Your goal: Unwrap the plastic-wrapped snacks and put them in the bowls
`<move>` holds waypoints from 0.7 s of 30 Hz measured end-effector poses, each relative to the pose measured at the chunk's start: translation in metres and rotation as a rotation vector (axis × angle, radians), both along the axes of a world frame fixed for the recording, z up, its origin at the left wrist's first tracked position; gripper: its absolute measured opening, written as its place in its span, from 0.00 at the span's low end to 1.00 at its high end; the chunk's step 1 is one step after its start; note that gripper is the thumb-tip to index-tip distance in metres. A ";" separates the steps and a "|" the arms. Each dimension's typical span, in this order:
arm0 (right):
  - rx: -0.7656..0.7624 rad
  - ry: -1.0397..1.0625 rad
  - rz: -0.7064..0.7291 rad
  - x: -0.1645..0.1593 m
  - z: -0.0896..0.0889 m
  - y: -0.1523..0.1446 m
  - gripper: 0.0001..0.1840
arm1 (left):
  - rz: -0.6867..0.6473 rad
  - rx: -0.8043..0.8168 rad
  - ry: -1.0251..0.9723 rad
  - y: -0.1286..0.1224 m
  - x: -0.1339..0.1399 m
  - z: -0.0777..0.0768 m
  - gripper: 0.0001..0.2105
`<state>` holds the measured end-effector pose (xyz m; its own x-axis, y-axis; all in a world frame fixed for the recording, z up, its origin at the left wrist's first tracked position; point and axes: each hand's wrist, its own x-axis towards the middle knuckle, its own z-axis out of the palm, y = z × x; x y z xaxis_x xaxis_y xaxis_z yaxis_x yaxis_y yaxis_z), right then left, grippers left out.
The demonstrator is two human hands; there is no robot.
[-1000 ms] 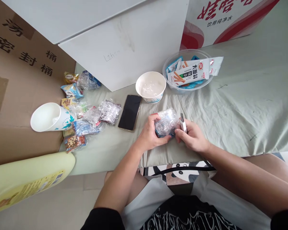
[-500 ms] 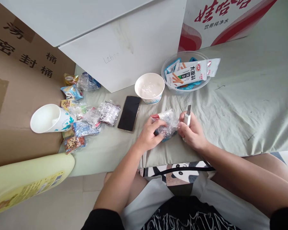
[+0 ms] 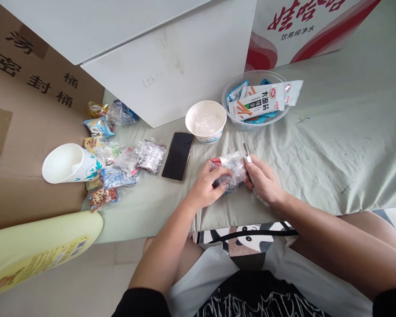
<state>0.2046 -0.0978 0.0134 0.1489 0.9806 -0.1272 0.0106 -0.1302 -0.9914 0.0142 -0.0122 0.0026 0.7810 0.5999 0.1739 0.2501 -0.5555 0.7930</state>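
My left hand (image 3: 206,185) is closed on a bundle wrapped in clear plastic film (image 3: 235,172), with red, white and blue packaging showing through. The bundle rests on the green cloth (image 3: 320,167) near its front edge. In my right hand (image 3: 265,180) is a white utility knife (image 3: 247,159), gripped in the fist with its metal blade out and pointing away from me. The right fingers are close against the right side of the film; whether they pinch it I cannot tell.
A phone (image 3: 177,156) lies left of the bundle. Behind stand a paper bowl (image 3: 206,121) and a clear plastic tub (image 3: 255,125) of snack packets. Several film-wrapped snacks (image 3: 119,176) and a tipped paper cup (image 3: 71,164) lie at left. Boxes (image 3: 198,57) border the back.
My right hand has turned and shifted slightly left, so the blade now tilts left, nearer the wrapped bundle. My left hand stays nearly in place on the bundle.
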 end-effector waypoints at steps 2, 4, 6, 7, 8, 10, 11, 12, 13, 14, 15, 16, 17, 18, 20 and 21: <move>-0.048 0.131 -0.064 -0.001 0.003 0.001 0.26 | -0.017 0.006 -0.012 0.000 0.000 -0.001 0.13; -0.120 0.166 -0.108 -0.001 0.005 0.001 0.25 | -0.029 0.010 -0.016 0.000 0.000 0.000 0.12; -0.169 0.130 -0.109 -0.001 0.007 0.002 0.23 | -0.024 -0.001 0.002 -0.001 0.000 0.002 0.12; -0.173 0.106 -0.103 -0.001 0.008 0.003 0.22 | -0.018 -0.011 0.019 -0.001 0.000 0.003 0.12; -0.166 0.081 -0.092 0.000 0.008 0.003 0.21 | -0.012 -0.022 0.039 -0.002 0.001 0.004 0.12; -0.145 0.034 -0.073 0.000 0.008 0.003 0.19 | -0.003 -0.038 0.069 -0.002 0.001 0.006 0.12; -0.143 0.014 -0.069 0.000 0.008 0.003 0.18 | -0.002 -0.042 0.074 -0.003 0.001 0.007 0.12; -0.144 -0.003 -0.066 0.000 0.008 0.004 0.17 | -0.002 -0.044 0.072 -0.003 0.001 0.007 0.12; -0.145 -0.017 -0.063 0.000 0.008 0.004 0.16 | -0.003 -0.044 0.069 -0.003 0.002 0.008 0.13; -0.144 -0.029 -0.059 0.000 0.008 0.004 0.15 | -0.003 -0.044 0.066 -0.004 0.002 0.008 0.13; -0.141 -0.038 -0.054 0.001 0.007 0.003 0.14 | -0.004 -0.043 0.065 -0.004 0.002 0.008 0.14; -0.136 -0.046 -0.048 0.001 0.007 0.003 0.14 | -0.004 -0.042 0.067 -0.004 0.002 0.008 0.14; -0.131 -0.053 -0.041 0.001 0.006 0.003 0.13 | -0.002 -0.039 0.072 -0.004 0.002 0.008 0.15; -0.126 -0.058 -0.033 0.001 0.005 0.003 0.12 | 0.001 -0.035 0.081 -0.004 0.002 0.008 0.15; -0.120 -0.054 -0.025 0.001 0.004 0.002 0.11 | 0.009 -0.027 0.100 -0.004 0.001 0.008 0.15; -0.121 -0.048 -0.024 0.001 0.004 0.002 0.10 | 0.014 -0.023 0.107 -0.004 0.001 0.008 0.15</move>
